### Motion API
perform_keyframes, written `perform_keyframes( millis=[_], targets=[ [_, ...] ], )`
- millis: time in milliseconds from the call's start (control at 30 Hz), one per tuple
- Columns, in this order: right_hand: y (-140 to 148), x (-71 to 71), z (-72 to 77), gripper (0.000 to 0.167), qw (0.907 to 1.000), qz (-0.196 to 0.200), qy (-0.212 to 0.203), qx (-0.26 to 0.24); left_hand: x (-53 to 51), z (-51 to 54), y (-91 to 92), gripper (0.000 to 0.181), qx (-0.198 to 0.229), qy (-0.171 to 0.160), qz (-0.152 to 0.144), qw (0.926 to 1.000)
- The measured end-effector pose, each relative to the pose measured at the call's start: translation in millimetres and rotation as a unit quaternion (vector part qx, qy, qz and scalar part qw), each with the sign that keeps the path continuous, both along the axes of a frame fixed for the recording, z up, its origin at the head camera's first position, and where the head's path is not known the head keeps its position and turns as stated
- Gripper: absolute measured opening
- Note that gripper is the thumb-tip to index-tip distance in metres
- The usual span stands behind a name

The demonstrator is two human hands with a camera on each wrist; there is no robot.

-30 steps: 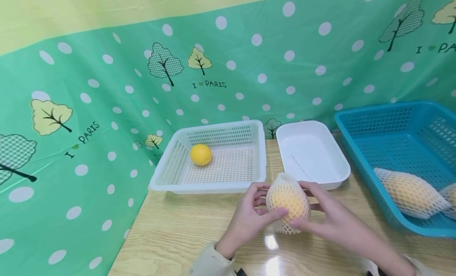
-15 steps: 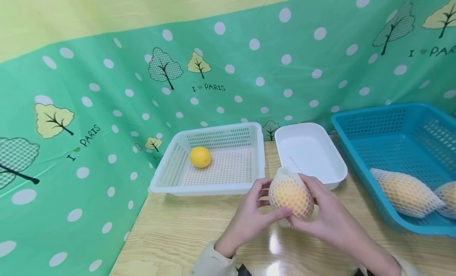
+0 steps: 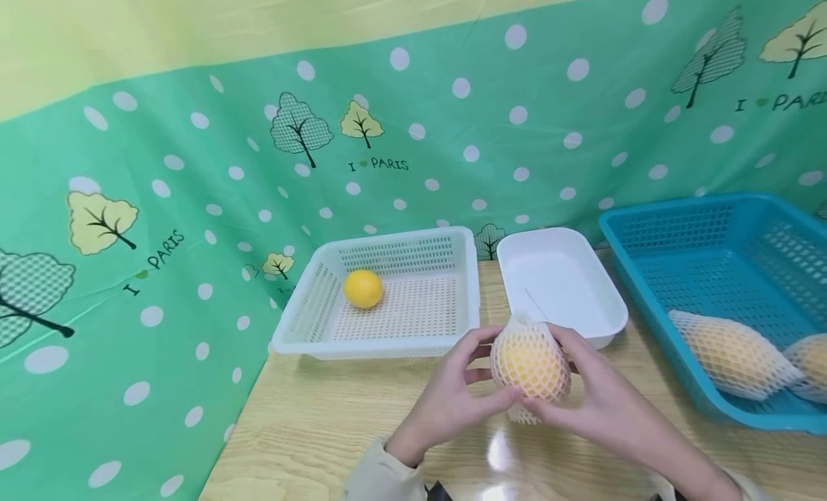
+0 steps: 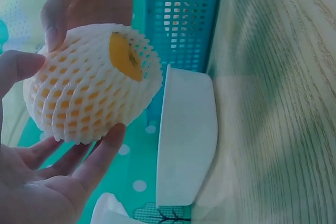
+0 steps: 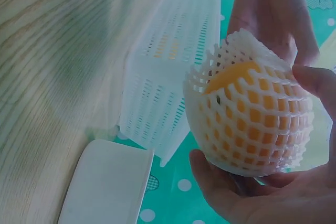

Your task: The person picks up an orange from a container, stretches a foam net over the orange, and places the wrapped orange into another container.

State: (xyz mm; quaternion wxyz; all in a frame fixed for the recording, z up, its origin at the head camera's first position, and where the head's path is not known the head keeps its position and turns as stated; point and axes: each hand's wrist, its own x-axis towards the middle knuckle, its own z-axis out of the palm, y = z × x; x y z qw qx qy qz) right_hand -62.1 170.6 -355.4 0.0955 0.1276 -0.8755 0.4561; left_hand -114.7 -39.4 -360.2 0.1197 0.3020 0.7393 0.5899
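A round yellow-orange fruit in a white foam net sleeve (image 3: pixel 531 361) is held above the table between both hands. My left hand (image 3: pixel 452 400) grips its left side, fingers curled behind and thumb in front. From the right, my right hand (image 3: pixel 601 411) grips it the same way, and the two thumbs nearly meet low on the near side. In the left wrist view bare orange skin (image 4: pixel 124 59) shows through the net's open end. Bare skin (image 5: pixel 231 77) also shows at the net's edge in the right wrist view. Some fingertips are hidden behind the fruit.
A white perforated basket (image 3: pixel 375 347) at the back holds one unwrapped yellow fruit (image 3: pixel 363 289). Beside it stands a white tray (image 3: pixel 562 271) with a thin line inside. The blue basket (image 3: pixel 685 250) at right contains netted fruits (image 3: pixel 736 354). A green dotted cloth (image 3: pixel 213 271) hangs behind.
The netted fruit has been lifted slightly and turned between the hands, its upper end still pointing up. The thumbs have shifted lower on it. The head view has tilted a little.
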Motion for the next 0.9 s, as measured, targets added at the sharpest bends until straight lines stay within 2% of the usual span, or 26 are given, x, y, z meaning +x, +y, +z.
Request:
perform_keyframes(
  millis=[133,300,500,733,900],
  targets=[
    [0,-1.2,-0.2,0.081,1.0,-0.003,0.006,0.006,0.3,-1.1,3.4,0.06,0.012,0.019,0.006,0.9997],
    [3,-6.0,0.7,0.08,0.9991,-0.003,0.039,0.014,-1.4,-0.4,7.6,0.06,0.022,0.03,0.01,0.9993],
    [10,-9.6,5.1,0.08,0.9978,0.006,0.065,0.016,-4.8,0.5,9.7,0.062,0.037,0.038,0.003,0.9986],
    [15,-8.9,12.6,0.084,0.9987,0.007,0.044,0.027,-6.0,2.8,8.8,0.062,0.016,0.051,-0.008,0.9985],
    [22,-9.6,19.3,0.086,0.9991,0.015,0.024,0.031,-10.1,4.7,4.3,0.056,-0.006,0.077,-0.013,0.9969]
  ],
)
